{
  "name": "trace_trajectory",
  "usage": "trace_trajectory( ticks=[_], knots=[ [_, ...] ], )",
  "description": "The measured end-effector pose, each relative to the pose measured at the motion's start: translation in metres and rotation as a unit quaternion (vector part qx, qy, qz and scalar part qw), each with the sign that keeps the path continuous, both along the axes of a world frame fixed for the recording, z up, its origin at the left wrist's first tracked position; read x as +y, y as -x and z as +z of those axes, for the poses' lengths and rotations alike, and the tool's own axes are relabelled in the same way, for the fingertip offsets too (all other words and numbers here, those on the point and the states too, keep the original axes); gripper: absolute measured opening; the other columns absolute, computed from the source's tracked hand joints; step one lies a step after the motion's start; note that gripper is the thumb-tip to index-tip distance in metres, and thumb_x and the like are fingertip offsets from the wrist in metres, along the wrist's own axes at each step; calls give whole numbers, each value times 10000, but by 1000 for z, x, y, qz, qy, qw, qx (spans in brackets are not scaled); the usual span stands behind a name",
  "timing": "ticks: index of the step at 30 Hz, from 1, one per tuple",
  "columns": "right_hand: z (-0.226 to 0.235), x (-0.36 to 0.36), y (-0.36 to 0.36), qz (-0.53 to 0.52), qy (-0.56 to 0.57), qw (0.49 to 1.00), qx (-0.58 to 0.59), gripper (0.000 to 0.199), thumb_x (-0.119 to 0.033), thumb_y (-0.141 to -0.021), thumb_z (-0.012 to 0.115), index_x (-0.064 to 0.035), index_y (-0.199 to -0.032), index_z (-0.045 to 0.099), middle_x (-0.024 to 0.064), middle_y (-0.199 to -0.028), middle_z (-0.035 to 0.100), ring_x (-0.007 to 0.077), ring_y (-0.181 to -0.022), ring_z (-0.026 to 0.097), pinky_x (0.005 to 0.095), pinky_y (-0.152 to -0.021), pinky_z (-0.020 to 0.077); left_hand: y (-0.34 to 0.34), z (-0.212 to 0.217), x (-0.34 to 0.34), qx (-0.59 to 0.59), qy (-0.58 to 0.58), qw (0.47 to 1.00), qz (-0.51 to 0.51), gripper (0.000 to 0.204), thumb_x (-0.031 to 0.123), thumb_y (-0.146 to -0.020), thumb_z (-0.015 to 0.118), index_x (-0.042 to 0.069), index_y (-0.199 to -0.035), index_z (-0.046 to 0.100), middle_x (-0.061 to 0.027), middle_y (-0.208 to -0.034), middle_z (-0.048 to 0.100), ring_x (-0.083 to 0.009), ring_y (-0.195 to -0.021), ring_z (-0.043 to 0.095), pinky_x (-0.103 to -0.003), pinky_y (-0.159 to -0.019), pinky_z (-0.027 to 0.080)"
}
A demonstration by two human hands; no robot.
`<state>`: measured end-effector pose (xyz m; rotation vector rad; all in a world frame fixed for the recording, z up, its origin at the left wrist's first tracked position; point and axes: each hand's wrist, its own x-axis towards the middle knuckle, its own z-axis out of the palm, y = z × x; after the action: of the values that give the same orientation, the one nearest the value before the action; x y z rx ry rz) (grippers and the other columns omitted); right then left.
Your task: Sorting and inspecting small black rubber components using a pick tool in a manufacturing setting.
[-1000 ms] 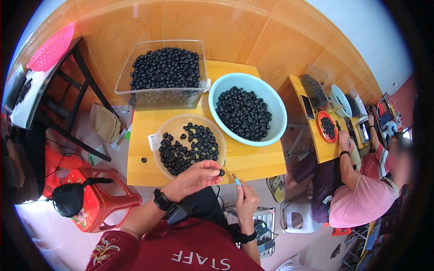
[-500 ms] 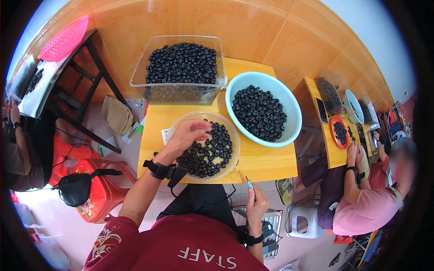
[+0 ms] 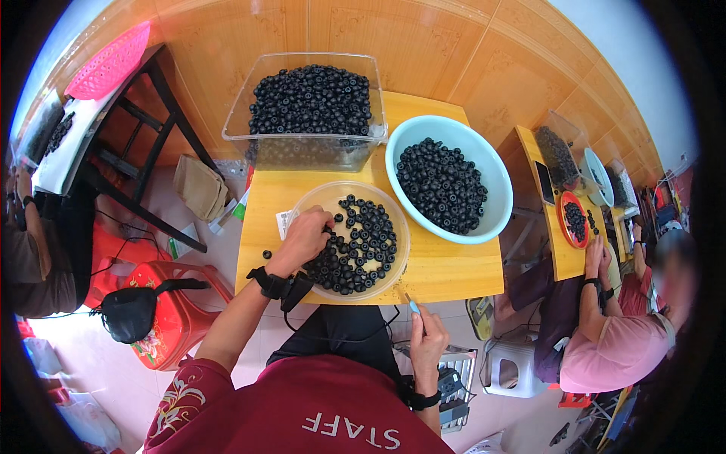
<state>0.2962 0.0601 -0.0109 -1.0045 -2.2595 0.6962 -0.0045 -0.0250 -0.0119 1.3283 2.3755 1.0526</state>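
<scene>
On the table (image 3: 454, 276) before me, I find a bin (image 3: 310, 157) behind, a basin (image 3: 496, 189) to its right and a tray (image 3: 404, 248) nearest me; beads (image 3: 442, 185) lie in all three.

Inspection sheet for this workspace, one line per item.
Surface: yellow wooden table, panelled wall behind.
Job's things: black beads in clear round tray, light-blue basin and clear rectangular bin.
Clutter: one loose bead left of the tray.
Hands: left hand in the tray among beads, grip hidden; right hand holding blue-handled tool.
Cables: black cable showing past the table's front edge.
Surroundings: red stool with black bag, left; co-worker in pink, right.
</scene>
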Motion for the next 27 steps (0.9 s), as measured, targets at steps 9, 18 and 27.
trace_trajectory(
  ticks=[9, 18, 27],
  knots=[
    [4, -1, 0, -2, -4, 1000, 23, 173, -110, -845, 629, -55, -1002, 676, 149, -684, 572, 321, -589, 560, 398, -541, 436, 3, 11, 3, -80, -1, 996, 29, 193, 31, -720, 672, 9, -908, 633, -103, -844, 630, -207, -746, 620, -310, -697, 491],
    [12, 3, 2, -4, 16, 998, 64, 177, -111, -850, 625, -44, -1006, 672, 150, -669, 568, 309, -561, 545, 383, -529, 426, -48, 50, -1, -596, -174, 778, -92, 150, 64, -814, 685, 59, -932, 594, -19, -817, 628, -95, -730, 629, -201, -657, 507],
    [57, -2, 21, 40, 27, 991, 127, 173, -54, -842, 620, -3, -1003, 658, 119, -639, 532, 194, -511, 496, 322, -493, 384, -108, 27, 10, -788, -227, 559, -120, 107, 55, -866, 632, 58, -971, 612, -16, -877, 626, -85, -738, 581, -197, -684, 499]
  ],
)
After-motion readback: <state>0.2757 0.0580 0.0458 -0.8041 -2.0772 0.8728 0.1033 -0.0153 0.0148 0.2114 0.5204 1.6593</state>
